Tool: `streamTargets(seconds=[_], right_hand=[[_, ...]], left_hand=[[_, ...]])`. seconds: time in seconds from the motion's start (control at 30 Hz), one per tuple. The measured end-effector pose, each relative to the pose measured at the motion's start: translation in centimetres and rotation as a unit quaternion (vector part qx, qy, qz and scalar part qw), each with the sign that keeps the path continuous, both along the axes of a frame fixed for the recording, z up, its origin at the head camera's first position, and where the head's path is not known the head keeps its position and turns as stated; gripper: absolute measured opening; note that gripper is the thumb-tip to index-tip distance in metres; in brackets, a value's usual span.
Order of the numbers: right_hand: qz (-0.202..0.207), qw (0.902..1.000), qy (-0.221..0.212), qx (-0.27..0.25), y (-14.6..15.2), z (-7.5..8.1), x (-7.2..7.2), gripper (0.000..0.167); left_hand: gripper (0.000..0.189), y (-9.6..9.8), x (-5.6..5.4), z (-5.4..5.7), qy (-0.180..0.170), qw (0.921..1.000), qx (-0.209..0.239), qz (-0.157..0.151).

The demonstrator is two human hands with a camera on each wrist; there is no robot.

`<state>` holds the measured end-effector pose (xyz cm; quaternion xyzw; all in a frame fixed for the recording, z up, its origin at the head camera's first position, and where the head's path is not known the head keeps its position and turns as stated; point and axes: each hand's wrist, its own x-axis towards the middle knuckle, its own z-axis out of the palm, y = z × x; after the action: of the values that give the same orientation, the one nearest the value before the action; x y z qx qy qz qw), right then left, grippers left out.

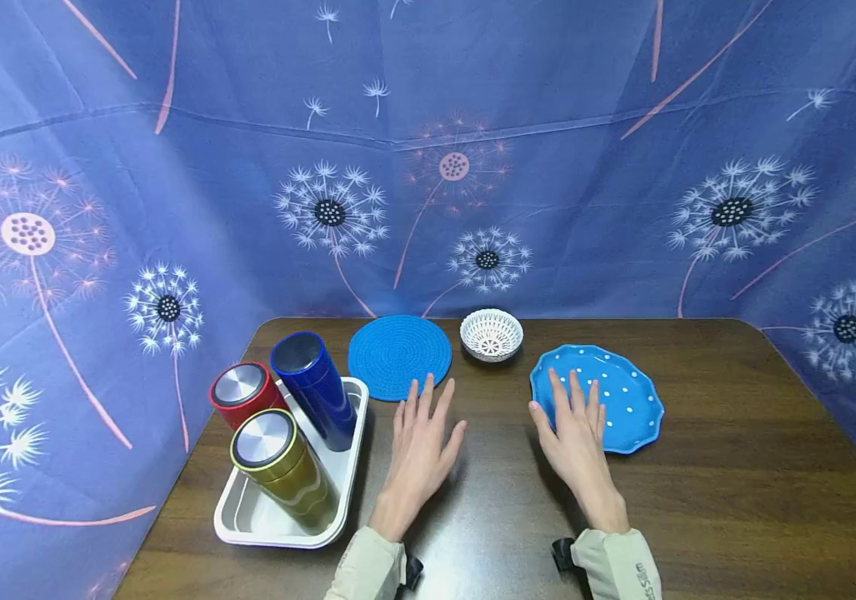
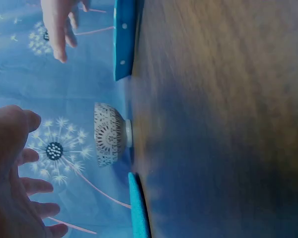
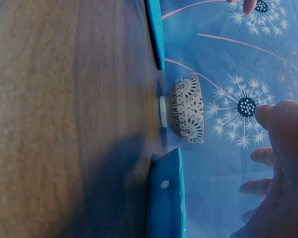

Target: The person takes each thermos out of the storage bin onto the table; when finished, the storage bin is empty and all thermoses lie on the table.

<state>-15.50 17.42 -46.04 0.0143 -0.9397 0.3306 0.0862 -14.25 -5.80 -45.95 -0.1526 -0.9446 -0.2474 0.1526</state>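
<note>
My left hand hovers over the table in front of the round blue woven mat, fingers spread and holding nothing. My right hand is held above the near left part of a blue plate with white dots and a wavy rim, overlapping it in the head view; its fingers are extended and bare. Between mat and plate, farther back, stands a small white bowl with a pierced-looking pattern. Both wrist views show the bowl upright on its foot, apart from the hands.
At the left a white tray bears three lidded cylinders: a red one, a tall blue one and a gold one. Behind the brown wooden table hangs a blue cloth with dandelion prints.
</note>
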Motion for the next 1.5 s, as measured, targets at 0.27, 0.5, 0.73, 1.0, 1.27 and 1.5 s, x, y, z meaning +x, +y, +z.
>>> streamTargets(seconds=[0.27,0.5,0.73,1.0,1.27,1.5], right_hand=[[0.007,0.9996,0.017,-0.023,0.2,-0.4,0.5,0.062],[0.010,0.9994,0.009,-0.031,0.4,-0.6,0.9,0.062],[0.016,0.9994,0.005,-0.031,0.4,-0.5,1.0,0.063],[0.022,0.9992,0.003,-0.033,0.1,-0.6,1.0,0.063],[0.034,0.9986,-0.008,-0.038,-0.3,-0.6,0.9,0.064],[0.042,0.9982,-0.018,-0.038,-0.7,-0.7,0.7,0.066]], left_hand=[[0.058,-0.6,2.3,0.7,0.034,0.9987,0.016,-0.035],[0.050,-1.6,4.7,0.7,0.054,0.9959,0.045,-0.057],[0.037,-3.2,6.6,0.5,0.103,0.9898,0.064,-0.075],[0.034,-5.0,8.1,0.6,0.117,0.9844,0.100,-0.085],[0.015,-7.0,9.6,0.4,0.082,0.9766,0.168,-0.107],[0.021,-9.0,10.8,0.2,0.047,0.9628,0.227,-0.139]])
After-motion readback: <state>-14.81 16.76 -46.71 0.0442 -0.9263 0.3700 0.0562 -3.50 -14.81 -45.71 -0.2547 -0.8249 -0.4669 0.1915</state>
